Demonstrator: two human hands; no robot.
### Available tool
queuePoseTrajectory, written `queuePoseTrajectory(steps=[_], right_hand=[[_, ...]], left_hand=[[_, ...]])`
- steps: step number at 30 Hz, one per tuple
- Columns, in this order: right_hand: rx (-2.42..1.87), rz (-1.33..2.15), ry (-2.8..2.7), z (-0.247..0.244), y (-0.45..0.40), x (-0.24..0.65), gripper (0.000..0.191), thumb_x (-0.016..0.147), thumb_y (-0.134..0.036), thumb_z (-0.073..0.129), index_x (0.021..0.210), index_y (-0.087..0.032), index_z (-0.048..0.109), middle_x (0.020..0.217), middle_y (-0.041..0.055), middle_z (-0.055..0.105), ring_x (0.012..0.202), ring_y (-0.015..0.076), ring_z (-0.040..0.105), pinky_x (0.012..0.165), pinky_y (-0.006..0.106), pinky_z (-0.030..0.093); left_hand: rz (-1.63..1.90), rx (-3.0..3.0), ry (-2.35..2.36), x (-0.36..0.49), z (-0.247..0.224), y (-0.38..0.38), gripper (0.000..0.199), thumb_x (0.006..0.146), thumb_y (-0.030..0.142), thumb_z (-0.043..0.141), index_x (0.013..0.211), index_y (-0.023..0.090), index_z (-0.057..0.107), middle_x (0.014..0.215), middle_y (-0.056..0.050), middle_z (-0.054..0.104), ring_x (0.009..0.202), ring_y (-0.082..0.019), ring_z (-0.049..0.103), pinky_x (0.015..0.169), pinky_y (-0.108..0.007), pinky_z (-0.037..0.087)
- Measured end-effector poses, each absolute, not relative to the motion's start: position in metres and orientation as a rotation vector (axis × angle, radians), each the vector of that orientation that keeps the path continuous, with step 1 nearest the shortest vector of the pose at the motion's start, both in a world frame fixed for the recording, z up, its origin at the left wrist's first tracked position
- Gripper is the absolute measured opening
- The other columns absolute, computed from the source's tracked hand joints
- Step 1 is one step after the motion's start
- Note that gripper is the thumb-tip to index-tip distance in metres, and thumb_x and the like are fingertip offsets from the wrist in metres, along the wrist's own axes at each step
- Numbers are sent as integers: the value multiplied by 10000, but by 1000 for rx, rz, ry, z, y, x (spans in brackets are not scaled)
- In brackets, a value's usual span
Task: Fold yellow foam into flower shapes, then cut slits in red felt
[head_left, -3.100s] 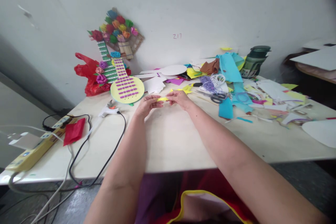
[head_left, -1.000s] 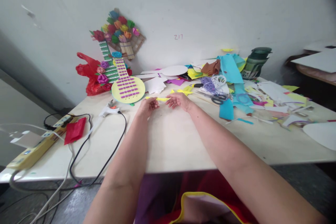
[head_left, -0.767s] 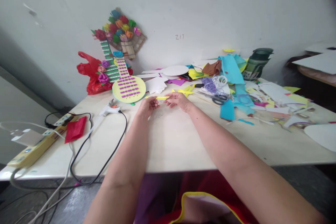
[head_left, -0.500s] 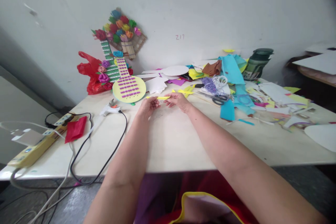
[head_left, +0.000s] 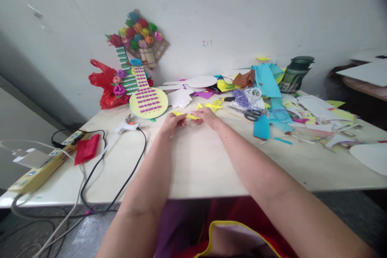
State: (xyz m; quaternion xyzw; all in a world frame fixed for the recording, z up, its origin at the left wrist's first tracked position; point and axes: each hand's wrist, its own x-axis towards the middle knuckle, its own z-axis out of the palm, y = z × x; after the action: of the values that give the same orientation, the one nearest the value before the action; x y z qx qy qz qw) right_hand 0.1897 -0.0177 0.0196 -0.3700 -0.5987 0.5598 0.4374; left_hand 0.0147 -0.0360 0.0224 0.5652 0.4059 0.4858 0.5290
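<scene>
A narrow strip of yellow paper (head_left: 192, 117) stretches between my two hands above the table. My left hand (head_left: 174, 122) pinches its left end, and my right hand (head_left: 207, 117) grips the other end between thumb and fingers. More yellow paper pieces (head_left: 215, 106) lie on the table just behind my right hand. Left of my hands, a pale yellow paper guitar (head_left: 148, 107) with purple bars leans against a green one decorated with paper flowers (head_left: 120, 89).
At left are a white glue gun (head_left: 127, 126), a red packet (head_left: 87, 148) and a yellow power strip (head_left: 36, 175) with trailing cords. To the right lie scissors (head_left: 253, 114), purple and white string (head_left: 252, 95), blue paper (head_left: 261, 127), many scraps and a green bottle (head_left: 297, 73).
The yellow strip now looks bent and tilts down toward the right. My left hand has turned slightly and my hands are a little closer together.
</scene>
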Motion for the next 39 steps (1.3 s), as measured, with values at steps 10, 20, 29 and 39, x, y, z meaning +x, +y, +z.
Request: queuePoseTrajectory(steps=[10,20,29,39], right_hand=[[-948,1480,-1624,20,-21,191,148,758,-222,608,681,-97,588,399,-16,564,301,56,431,332,154,341],[-962,1490,-1684,26,-28,186,169,794,-225,567,671,-110,559,466,10,606,340,74,492,354,167,354],[-985,1347,-1684,27,-33,173,209,816,-135,484,612,-124,528,368,-42,520,281,54,418,335,160,319],[-1083,1395,-1616,20,-39,160,207,850,-140,455,652,-145,514,428,-46,548,320,44,457,329,138,322]], left_hand=[[1092,1430,945,16,19,-33,315,665,421,666,626,119,584,556,-25,591,461,-77,499,474,-209,383],[1112,1471,982,18,19,-33,312,645,420,681,624,131,567,537,-16,573,459,-83,492,459,-209,357],[1181,1468,984,18,21,-34,283,624,374,688,563,125,570,496,1,520,433,-75,451,476,-232,376],[1310,1462,1194,17,16,-32,269,597,359,695,577,137,544,532,4,533,461,-86,465,464,-228,383]])
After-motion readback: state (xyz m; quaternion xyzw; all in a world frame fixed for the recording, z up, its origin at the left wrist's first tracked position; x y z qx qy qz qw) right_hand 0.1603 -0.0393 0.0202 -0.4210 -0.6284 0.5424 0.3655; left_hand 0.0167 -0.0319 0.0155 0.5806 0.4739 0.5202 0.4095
